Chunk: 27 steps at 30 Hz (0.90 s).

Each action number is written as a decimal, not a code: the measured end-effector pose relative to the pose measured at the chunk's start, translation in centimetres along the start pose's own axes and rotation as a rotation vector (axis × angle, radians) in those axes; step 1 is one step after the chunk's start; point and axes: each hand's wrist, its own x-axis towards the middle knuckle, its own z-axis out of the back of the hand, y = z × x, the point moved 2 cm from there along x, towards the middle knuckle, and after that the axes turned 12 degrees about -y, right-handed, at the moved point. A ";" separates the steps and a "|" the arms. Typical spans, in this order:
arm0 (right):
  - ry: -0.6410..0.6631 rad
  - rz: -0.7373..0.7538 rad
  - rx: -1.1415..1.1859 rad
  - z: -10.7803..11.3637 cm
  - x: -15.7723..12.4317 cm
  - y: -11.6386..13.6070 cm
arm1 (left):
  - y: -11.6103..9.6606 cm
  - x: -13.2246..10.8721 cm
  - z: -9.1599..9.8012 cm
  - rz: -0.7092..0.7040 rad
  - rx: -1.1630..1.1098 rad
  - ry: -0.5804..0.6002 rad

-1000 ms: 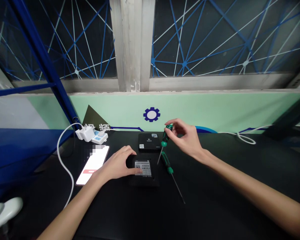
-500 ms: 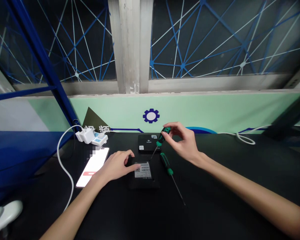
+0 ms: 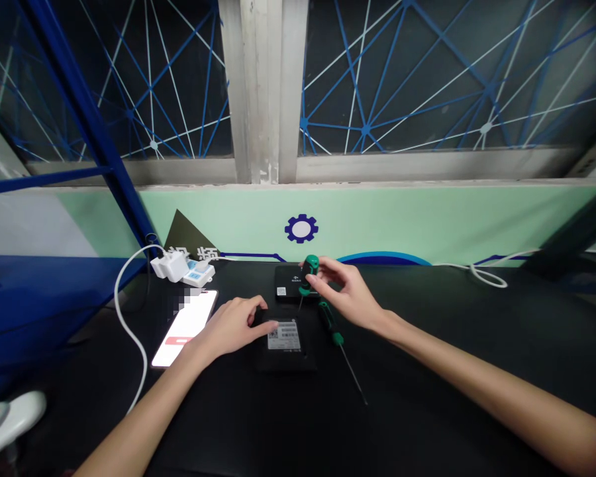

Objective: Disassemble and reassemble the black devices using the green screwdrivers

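Note:
A flat black box [image 3: 286, 362] with a white printed label lies on the dark table in front of me. My left hand [image 3: 239, 326] grips its left side, thumb across the label's edge and fingers bent at the far left corner. Between the fingertips of my right hand [image 3: 350, 291] is a green-and-black screwdriver [image 3: 308, 274], nearly upright. Its shaft points down at the box's far right corner; whether the tip touches is too small to tell. Just right of the box lies a second green-handled screwdriver [image 3: 338, 338], its shaft toward me.
Behind the labelled box sits another black box [image 3: 284, 281], partly covered by the screwdriver. A phone with a lit screen [image 3: 189, 328] lies left, under my wrist. White chargers [image 3: 179, 267] and a white cable [image 3: 124, 318] are at the back left. A white cord [image 3: 487, 278] lies back right.
My right hand has moved left and slightly down, bringing the screwdriver from a slant to nearly upright. The left hand and the labelled box have stayed in place.

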 end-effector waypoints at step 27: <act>-0.013 -0.157 0.182 -2.8 -3.6 -3.9 | 0.0 0.2 -0.2 0.010 0.013 0.029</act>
